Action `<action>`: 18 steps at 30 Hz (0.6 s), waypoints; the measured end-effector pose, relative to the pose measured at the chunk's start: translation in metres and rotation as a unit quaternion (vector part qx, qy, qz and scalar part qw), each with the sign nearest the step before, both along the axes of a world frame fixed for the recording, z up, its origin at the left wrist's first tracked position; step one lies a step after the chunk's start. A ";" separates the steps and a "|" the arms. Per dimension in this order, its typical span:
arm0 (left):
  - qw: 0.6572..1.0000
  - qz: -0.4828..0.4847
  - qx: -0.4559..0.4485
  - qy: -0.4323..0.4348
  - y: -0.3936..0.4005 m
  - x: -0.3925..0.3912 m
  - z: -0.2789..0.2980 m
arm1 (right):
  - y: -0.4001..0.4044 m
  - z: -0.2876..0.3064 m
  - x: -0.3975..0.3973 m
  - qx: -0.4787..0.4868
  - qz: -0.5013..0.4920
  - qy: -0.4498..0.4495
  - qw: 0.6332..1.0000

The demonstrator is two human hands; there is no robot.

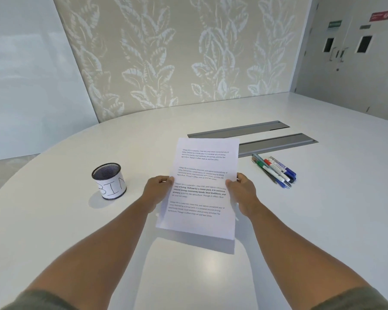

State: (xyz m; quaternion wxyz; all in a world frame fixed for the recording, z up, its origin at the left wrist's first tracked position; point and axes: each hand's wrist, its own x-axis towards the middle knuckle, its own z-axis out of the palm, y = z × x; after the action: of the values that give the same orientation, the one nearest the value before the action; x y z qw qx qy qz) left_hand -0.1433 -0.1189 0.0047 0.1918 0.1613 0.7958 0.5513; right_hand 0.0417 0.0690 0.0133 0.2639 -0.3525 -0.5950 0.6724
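A: Head view, starting at the left. What stands there?

B: A black mesh cup [109, 181] with a paper label reading "BIN", upright on the white table [323, 220], well apart from the hands. I cannot tell whether anything lies inside it.

A: Then the left hand?

B: The left hand [157, 191] pinches the left edge of the printed sheet [202, 189] about halfway up, thumb on the front, fingers curled behind.

A: Where is the sheet itself?

B: Between the two hands, raised off the table and tilted toward the camera. Its shadow falls on the tabletop under its lower edge. Four blocks of text show, the third partly in bold.

A: And the right hand?

B: The right hand [242, 193] grips the right edge at much the same height, thumb in front, fingers wrapped round the back.

A: Further right?

B: A cluster of pens and markers [276, 170] lying on the table, near the sheet but apart from it. Beyond them are two grey cable flaps [238, 129] set into the top.

A: So how far along is it?

B: Early, I judge. The lifting is done. The page shows no fold, tear or pen mark, no pen is taken up, and the page has not gone to the cup. Any work on the page itself is left to do.
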 end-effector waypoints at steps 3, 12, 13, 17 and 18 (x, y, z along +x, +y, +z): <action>0.998 0.042 -0.024 0.033 0.011 -0.004 -0.009 | 0.008 -0.006 0.001 0.027 -0.027 -0.022 0.999; 0.973 0.098 -0.146 0.150 0.056 -0.023 -0.021 | 0.030 -0.028 0.002 0.040 -0.061 -0.056 0.996; 0.971 0.096 -0.158 0.154 0.061 -0.025 -0.021 | 0.032 -0.030 0.002 0.037 -0.065 -0.057 0.996; 0.982 0.158 -0.102 -0.006 0.080 -0.026 -0.018 | 0.035 -0.036 -0.001 0.017 -0.082 -0.054 0.995; 0.980 0.174 -0.068 -0.068 0.084 -0.026 -0.017 | 0.035 -0.036 -0.001 0.008 -0.084 -0.048 0.995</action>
State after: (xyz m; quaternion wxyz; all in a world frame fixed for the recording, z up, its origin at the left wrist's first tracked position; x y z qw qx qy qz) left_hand -0.1696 -0.0352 -0.0126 0.1567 -0.0310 0.8324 0.5307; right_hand 0.0402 0.1039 -0.0231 0.2930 -0.4314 -0.5805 0.6254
